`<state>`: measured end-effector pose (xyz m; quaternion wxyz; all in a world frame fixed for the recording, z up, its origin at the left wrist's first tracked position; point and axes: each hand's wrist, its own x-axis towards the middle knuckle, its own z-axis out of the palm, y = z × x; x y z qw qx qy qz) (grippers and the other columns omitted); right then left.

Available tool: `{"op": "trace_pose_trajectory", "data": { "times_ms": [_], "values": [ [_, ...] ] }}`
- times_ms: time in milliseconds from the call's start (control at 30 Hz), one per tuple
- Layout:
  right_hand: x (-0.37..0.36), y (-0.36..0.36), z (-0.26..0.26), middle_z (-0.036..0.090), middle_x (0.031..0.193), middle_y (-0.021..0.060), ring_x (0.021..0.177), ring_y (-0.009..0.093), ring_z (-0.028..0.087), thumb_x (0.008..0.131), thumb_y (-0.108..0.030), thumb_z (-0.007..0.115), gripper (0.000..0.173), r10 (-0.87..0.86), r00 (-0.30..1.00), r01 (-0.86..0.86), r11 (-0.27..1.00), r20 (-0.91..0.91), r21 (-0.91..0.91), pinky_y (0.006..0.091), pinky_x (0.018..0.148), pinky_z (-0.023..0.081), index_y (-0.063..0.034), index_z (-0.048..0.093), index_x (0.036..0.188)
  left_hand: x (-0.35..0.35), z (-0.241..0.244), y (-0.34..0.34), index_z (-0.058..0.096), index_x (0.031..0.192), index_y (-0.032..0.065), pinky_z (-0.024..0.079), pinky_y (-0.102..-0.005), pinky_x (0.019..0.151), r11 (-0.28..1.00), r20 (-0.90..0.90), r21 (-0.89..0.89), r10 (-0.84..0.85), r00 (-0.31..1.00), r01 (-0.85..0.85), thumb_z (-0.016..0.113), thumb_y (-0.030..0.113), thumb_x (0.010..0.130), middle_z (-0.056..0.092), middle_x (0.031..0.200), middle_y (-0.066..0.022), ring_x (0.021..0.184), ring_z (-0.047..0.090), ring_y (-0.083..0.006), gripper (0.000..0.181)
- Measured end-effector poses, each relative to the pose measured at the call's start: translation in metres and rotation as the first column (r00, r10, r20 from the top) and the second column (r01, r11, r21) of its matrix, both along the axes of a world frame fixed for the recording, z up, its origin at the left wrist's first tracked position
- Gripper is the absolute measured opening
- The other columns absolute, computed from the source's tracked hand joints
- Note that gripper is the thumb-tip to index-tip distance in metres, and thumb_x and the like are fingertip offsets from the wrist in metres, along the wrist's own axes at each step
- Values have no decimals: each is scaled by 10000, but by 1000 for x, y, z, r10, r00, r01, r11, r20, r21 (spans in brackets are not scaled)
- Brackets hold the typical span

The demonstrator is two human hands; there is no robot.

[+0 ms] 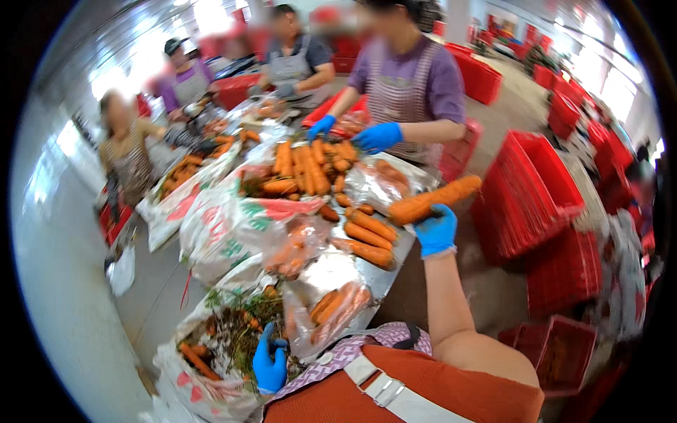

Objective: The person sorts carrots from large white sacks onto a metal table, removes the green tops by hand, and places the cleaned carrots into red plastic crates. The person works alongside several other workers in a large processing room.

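My right hand (437,232), in a blue glove, grips a large carrot (439,199) raised beyond the table's right edge. My left hand (271,364), also gloved in blue, has its fingers apart and holds nothing. It is beside an open woven sack (211,388) that contains carrot greens (244,330) and a few carrots (197,359). Between my hands, a clear plastic bag (338,317) with carrots inside lies at the near end of the metal table (327,269). Several loose carrots (368,234) lie side by side farther along it.
A heap of carrots (304,169) rises from another sack (222,227) mid-table. A person in a striped apron (394,100) works across from it with blue-gloved hands (378,138); several other people stand farther off. Stacked red crates (521,195) are on the floor to the right.
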<state>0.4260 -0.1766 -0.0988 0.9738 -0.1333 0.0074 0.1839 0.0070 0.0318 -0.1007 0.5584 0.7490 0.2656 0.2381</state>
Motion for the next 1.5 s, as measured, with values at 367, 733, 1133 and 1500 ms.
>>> {"op": "trace_pose_trajectory", "data": {
  "times_ms": [367,733,1133,1500],
  "values": [
    [14,-5,-15,430,1318,148,1230,356,385,710,-214,570,603,73,950,-106,990,-304,-94,540,1032,276,-63,417,1273,-9,9,-18,469,1306,66,470,-300,672,997,-12,14,71,997,-71,442,-33,840,611,850,-88,748,571,-146,477],
    [15,-8,-5,461,1285,142,1194,330,429,785,-198,625,511,28,961,-64,990,-275,-122,498,1018,330,-59,448,1243,-18,14,-18,474,1292,55,496,-321,737,997,-41,48,68,997,-66,508,42,868,625,912,-108,850,611,-176,426],
    [-4,-7,-13,417,1331,149,1239,349,378,805,-226,562,543,147,877,-231,964,-457,-134,522,1050,272,-43,397,1289,-24,5,1,519,1207,24,410,-386,928,917,10,341,217,976,-208,509,-10,744,545,1148,-152,1080,524,-295,464],
    [9,11,-19,475,1279,128,1185,322,438,807,-232,557,494,189,971,-209,968,-145,-139,496,1022,322,-45,439,1249,-78,-85,58,324,1360,21,351,-448,1011,959,-778,276,260,572,-62,655,315,767,371,1357,-214,1233,376,-373,740]
  ]
}}
